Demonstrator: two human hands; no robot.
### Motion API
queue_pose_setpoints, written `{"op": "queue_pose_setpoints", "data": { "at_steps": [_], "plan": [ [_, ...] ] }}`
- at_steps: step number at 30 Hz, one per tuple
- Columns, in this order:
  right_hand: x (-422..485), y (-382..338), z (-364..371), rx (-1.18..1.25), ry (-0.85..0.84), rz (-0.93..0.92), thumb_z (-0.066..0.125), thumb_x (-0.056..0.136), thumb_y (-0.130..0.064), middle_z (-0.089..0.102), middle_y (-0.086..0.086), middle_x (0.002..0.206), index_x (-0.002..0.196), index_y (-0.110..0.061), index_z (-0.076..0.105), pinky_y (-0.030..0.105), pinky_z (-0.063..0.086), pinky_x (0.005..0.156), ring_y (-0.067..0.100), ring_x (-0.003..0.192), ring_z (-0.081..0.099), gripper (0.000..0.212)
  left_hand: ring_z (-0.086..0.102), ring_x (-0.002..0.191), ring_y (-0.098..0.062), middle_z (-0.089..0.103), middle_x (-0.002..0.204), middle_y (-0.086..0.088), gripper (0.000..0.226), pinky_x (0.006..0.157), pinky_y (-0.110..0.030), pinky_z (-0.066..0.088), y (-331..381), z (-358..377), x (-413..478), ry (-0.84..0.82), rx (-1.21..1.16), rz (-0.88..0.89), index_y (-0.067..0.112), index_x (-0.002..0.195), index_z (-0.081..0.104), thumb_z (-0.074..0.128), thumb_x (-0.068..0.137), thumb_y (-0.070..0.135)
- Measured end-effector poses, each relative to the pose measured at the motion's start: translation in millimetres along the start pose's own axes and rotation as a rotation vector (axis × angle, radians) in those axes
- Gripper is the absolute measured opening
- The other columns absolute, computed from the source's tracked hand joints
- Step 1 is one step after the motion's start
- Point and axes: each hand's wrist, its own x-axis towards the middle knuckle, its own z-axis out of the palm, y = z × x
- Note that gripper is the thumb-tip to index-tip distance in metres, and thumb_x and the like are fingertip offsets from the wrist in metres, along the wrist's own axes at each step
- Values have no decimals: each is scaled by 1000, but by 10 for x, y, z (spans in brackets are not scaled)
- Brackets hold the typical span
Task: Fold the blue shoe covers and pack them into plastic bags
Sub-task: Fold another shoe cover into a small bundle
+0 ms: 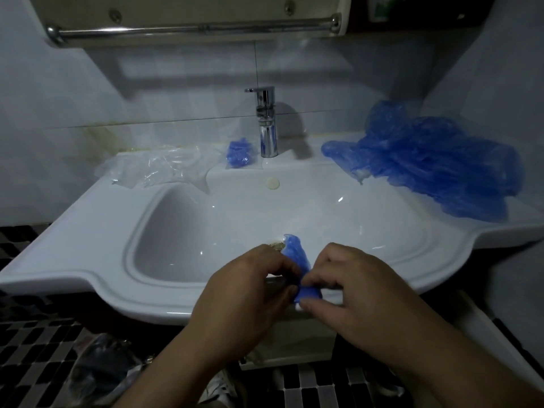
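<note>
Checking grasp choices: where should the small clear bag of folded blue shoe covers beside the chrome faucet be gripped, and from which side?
Probably pinch the small clear bag of folded blue shoe covers across its bulging middle, coming from above and the front-left: it rests low on the white sink ledge, and the chrome faucet crowds its right.

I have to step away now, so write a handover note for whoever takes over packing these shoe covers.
Left hand and right hand both pinch one partly folded blue shoe cover over the washbasin's front edge.
Done: one packed bag of shoe covers lies just left of the faucet.
Left: finish this fold, bag it, then work through the pile of loose shoe covers on the right counter; empty clear plastic bags lie rear left.
</note>
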Motion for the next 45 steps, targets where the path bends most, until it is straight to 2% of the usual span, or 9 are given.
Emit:
{"op": "queue_pose_setpoints", "data": {
  "at_steps": [5, 9, 14, 21, 26, 29, 34, 37, 45],
  "plan": [
    [-5, 8, -56, 23, -31, -31, 70, 83, -44, 55, -15, 89, 86, -34, 69, 24, 46, 75, 4, 86, 54, 10, 58, 95, 1, 57, 108, 25, 21, 75, -21, 51, 1, -44, -37, -25, 108, 114, 37, 94, 73, 54, 85, 39],
    [-15, 17, -111, 86, -44, -34, 55, 86, -40, 58, -12, 85, 81, -30, 66, 29, 48, 72, 9, 83, 58, 16, 64, 86, -4, 66, 93, 18, 19, 70, -30, 53, -1, -114, -106, -40, -3, 171, 29, 89, 73, 60, 77, 20],
    [13, 3, -57, 102, -2, 13, 61, 93, -28, 60, -17, 79, 95, -32, 70, 14, 40, 67, 2, 82, 57, 10, 68, 84, -6, 69, 94, 17, 35, 73, -35, 56, 49, -155, -123, -28, -191, 35, 34, 107, 65, 64, 77, 17],
    [58, -37, 44, 153, 119, 111, 73, 82, -26, 60, -12, 65, 79, -27, 63, 14, 41, 55, 7, 62, 55, 10, 61, 82, 0, 63, 88, 19, 17, 68, -15, 46, 30, -103, -59, -9, 12, 44, 36, 94, 68, 65, 78, 31],
    [72, -15, 83, 56, 112, 51, 69, 85, -37, 59, -11, 77, 82, -30, 72, 26, 48, 66, 7, 72, 57, 8, 59, 82, -1, 57, 92, 20, 16, 69, -10, 42, 17, -98, -66, -1, 50, 77, 32, 92, 73, 62, 80, 30],
    [49, -6, 30, 46, 1, 27, 71, 78, -51, 56, -15, 87, 91, -35, 69, 20, 46, 71, 3, 82, 55, 21, 61, 85, 0, 61, 94, 18, 23, 72, -17, 49, 38, -142, -78, -41, -3, 121, 30, 92, 75, 61, 74, 29],
    [10, 11, -85, 78, -57, -29, 72, 82, -42, 56, -15, 89, 83, -34, 68, 21, 45, 70, 6, 83, 57, 9, 65, 86, -3, 67, 91, 18, 23, 72, -30, 53, 40, -185, -105, -53, -79, 140, 34, 99, 72, 75, 77, 39],
    [13, 7, -78, 107, -47, -18, 66, 88, -35, 59, -15, 87, 89, -33, 70, 26, 48, 72, 6, 84, 59, 5, 67, 87, 2, 69, 92, 23, 34, 75, -24, 54, 46, -171, -109, 1, -135, 75, 40, 112, 66, 69, 80, 51],
    [76, -59, 80, 194, 121, 131, 71, 85, -24, 58, -12, 62, 82, -30, 64, 16, 42, 57, 6, 60, 55, 9, 69, 74, -5, 69, 69, 16, 18, 71, -26, 56, 23, -62, -32, 78, -120, -104, 35, 90, 68, 72, 84, 18]
  ]
}}
